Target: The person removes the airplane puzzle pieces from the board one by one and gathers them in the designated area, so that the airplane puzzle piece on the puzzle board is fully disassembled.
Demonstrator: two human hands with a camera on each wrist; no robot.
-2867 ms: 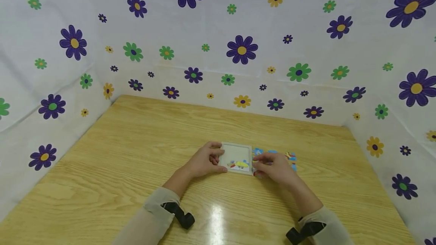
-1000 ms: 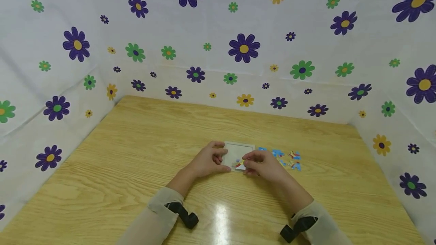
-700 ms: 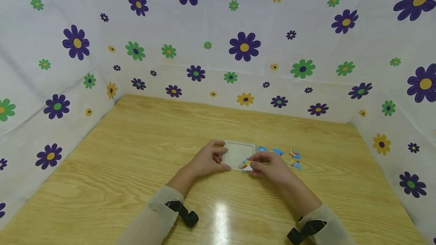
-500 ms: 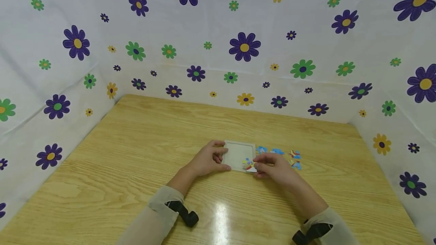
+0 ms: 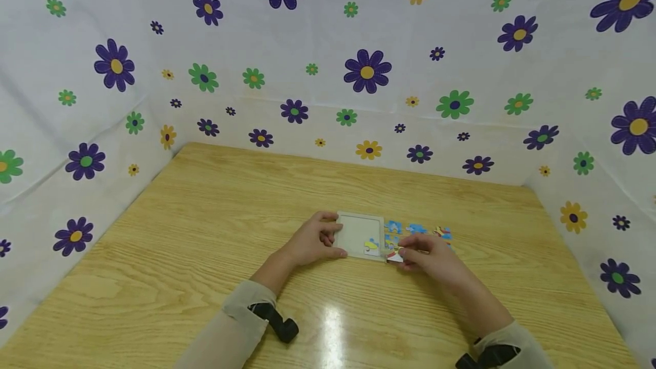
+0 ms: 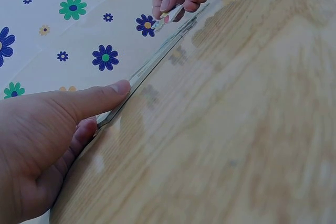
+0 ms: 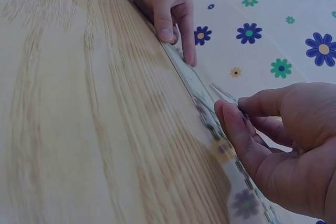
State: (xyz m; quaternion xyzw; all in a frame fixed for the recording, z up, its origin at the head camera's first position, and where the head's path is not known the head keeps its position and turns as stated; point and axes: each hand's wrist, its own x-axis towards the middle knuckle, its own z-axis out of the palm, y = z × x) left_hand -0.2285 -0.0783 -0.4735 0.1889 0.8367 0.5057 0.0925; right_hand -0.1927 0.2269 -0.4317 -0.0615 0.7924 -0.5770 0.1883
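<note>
In the head view, a pale square puzzle tray (image 5: 360, 213) lies on the table. My left hand (image 5: 312, 242) grips its left side, the thumb on the near edge and the fingers along the left. One yellow and white puzzle piece (image 5: 371, 246) sits in the tray's near right corner. Just outside the right rim, my right hand (image 5: 435, 259) pinches a red and white jigsaw piece (image 5: 393, 257) between thumb and fingers. The right wrist view shows this piece tilted at the fingertips (image 7: 242, 103). My right hand hides part of the loose pieces.
Several loose blue, yellow and red puzzle pieces (image 5: 417, 228) lie on the wooden table (image 5: 246, 198) right of the tray, close to my right hand. Flower-patterned white cloth (image 5: 328, 39) stands around the back and both sides.
Two pieces lay in the tray before; the red and white one has been lifted out. My right hand has carried it rightwards past the rim. My left hand has stayed on the tray.
</note>
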